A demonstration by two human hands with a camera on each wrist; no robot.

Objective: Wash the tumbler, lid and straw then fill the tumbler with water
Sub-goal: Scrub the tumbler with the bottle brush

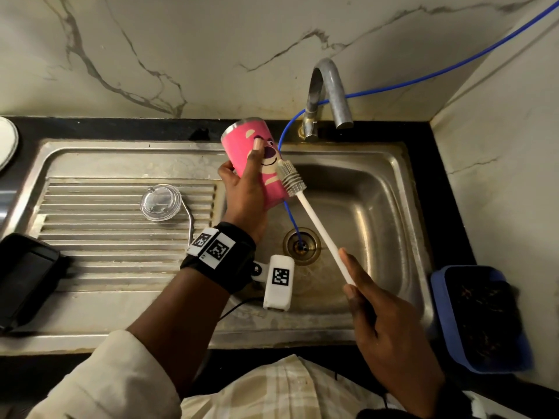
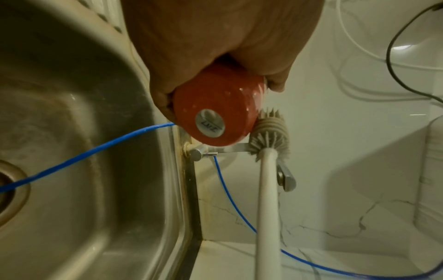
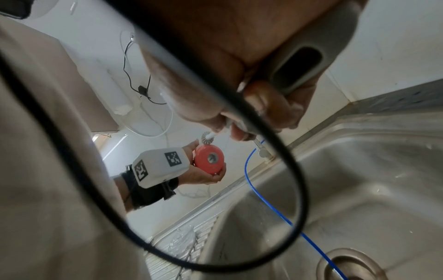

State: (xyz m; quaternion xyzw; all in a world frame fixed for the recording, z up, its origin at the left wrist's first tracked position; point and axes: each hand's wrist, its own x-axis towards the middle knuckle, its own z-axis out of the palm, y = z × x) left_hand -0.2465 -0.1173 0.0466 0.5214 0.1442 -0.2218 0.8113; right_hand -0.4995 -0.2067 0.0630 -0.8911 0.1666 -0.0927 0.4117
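Observation:
My left hand [image 1: 246, 182] grips the pink bear-print tumbler [image 1: 242, 140] above the sink basin [image 1: 372, 207], tilted with its rim toward the back wall. Its red base [image 2: 215, 115] faces the left wrist camera. My right hand [image 1: 378, 309] holds the white handle of a bottle brush [image 1: 320, 231]. The brush's grey bristle head [image 1: 292, 178] lies against the tumbler's outer side. The clear lid [image 1: 161, 202] rests on the ribbed drainboard [image 1: 99, 237], and the metal straw [image 1: 190, 222] lies beside it. In the right wrist view the tumbler base [image 3: 209, 159] shows small behind my fingers.
A steel tap [image 1: 325, 95] stands at the back of the sink, no water visibly running. A blue cord [image 1: 290, 216] runs from the wall into the drain [image 1: 302, 244]. A blue tub [image 1: 481, 319] sits at the right, a black object [image 1: 24, 279] at the left.

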